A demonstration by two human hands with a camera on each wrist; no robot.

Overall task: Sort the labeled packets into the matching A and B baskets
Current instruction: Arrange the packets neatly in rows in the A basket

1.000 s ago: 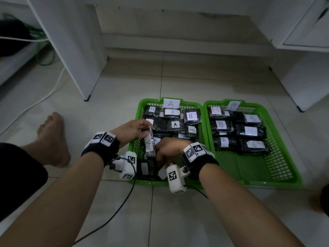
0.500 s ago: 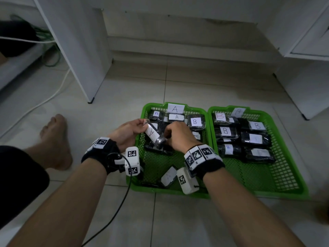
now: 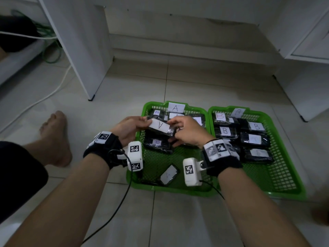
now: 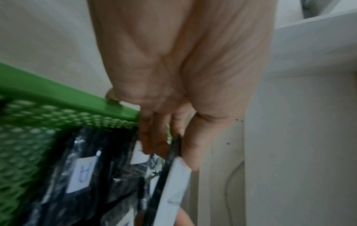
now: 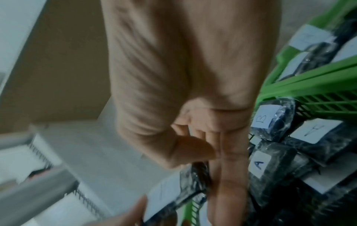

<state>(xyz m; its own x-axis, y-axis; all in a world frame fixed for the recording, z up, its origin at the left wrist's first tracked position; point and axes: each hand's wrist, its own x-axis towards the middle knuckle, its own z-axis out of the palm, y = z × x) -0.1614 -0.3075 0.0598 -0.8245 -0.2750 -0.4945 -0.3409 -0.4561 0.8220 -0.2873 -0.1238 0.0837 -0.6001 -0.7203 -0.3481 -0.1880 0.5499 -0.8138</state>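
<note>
Two green baskets stand side by side on the floor: basket A (image 3: 142, 138) on the left, basket B (image 3: 284, 148) on the right, each with a paper letter tag at its far rim. Both hold several black packets with white labels. Above the far half of basket A, my left hand (image 3: 130, 128) and right hand (image 3: 187, 132) pinch one black packet labelled A (image 3: 160, 126) by its two ends. It shows edge-on in the left wrist view (image 4: 170, 175) and blurred in the right wrist view (image 5: 173, 192). A packet labelled B (image 5: 270, 120) lies in basket A.
One loose packet (image 3: 169, 174) lies near basket A's front edge. My bare foot (image 3: 55, 138) rests on the tiles to the left. A white cabinet leg (image 3: 85, 56) stands behind left, white furniture (image 3: 306, 72) at the right. A black cable (image 3: 121, 202) trails from my left wrist.
Both hands carried the A packet up and away from the basket's near part toward its far half, and turned it so the label faces up.
</note>
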